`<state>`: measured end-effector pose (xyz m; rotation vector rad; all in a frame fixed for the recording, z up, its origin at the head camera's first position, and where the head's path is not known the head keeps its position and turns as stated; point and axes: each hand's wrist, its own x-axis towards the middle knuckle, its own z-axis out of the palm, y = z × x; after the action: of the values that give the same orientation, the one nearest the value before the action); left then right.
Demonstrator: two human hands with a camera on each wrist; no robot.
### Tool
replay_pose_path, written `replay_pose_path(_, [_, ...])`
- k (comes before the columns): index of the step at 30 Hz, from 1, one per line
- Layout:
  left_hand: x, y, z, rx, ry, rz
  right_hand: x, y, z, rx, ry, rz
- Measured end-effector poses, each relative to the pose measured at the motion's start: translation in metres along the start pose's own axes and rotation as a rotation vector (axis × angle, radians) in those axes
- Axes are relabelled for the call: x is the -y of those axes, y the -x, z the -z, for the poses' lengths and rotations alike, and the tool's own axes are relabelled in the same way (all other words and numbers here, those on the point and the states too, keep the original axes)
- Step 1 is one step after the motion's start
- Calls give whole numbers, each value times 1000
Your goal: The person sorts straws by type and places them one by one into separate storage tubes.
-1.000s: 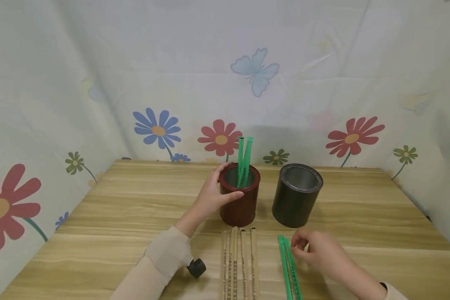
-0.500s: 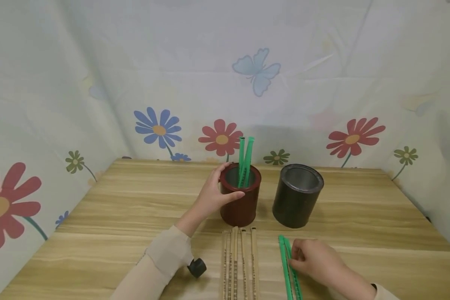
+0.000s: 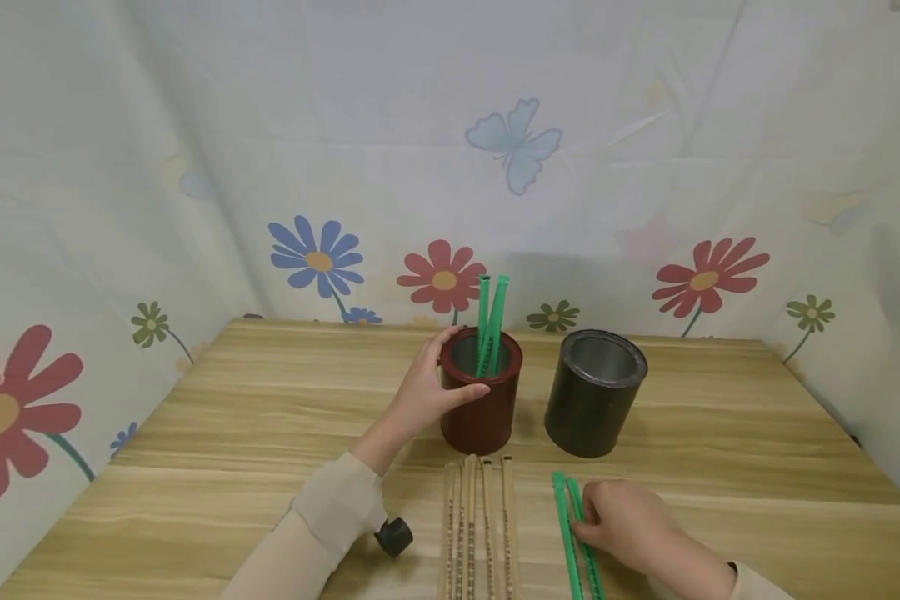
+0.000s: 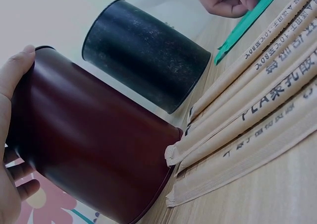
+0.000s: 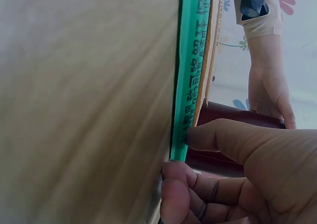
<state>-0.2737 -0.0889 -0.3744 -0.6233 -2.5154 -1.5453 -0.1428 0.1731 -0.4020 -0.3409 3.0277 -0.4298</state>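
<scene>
My left hand point(image 3: 423, 387) grips a dark red can point(image 3: 480, 421), its thumb across the front near the rim and its fingers round the far side. Two green-wrapped straws stand in that can, leaning against each other. At the front right, my right hand point(image 3: 633, 525) pinches the right one of two green-wrapped straws lying on the table. The right wrist view shows the thumb on this green-wrapped straw point(image 5: 189, 80) and the fingertips at its edge. Alongside lies the other green-wrapped straw point(image 3: 567, 533).
Right of the red can stands a black can point(image 3: 594, 400), open at the top. Several straws in brown paper wrappers point(image 3: 487, 525) lie in a row before the red can on the wooden table point(image 3: 232, 433). A flowered cloth point(image 3: 607, 192) hangs behind.
My right hand has come down and left onto the right green-wrapped straw, closing thumb and fingers at it. The left green-wrapped straw's top has shifted slightly left. My left hand stays put.
</scene>
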Motion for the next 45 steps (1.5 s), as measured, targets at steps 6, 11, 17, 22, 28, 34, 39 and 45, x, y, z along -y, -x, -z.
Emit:
replay_pose_path(6, [0,0,0,2,2,-3,4,-2,0,32,12,-46])
replay_pose_path(11, [0,1,0,1,8,2,5,-3,0,35,26,-53])
replay_pose_path(17, [0,2,-1,1,0,7,6,-3,0,20,35,-49])
replay_pose_path(22, [-1,2,0,-8,-2,6,6,-2,0,-5,35,-44])
replay_pose_path(28, [0,3,0,-7,-3,3,5,-1,2,-14,9,-26])
replay_pose_path(34, [2,3,0,-9,14,6,1,-1,9,3,-41,-34])
replay_pose_path(39, [3,2,-1,-14,15,-20,-3,0,19,23,-89,-56])
replay_pose_path(45, [2,1,-1,-12,24,-13,-5,1,39,35,-179,19])
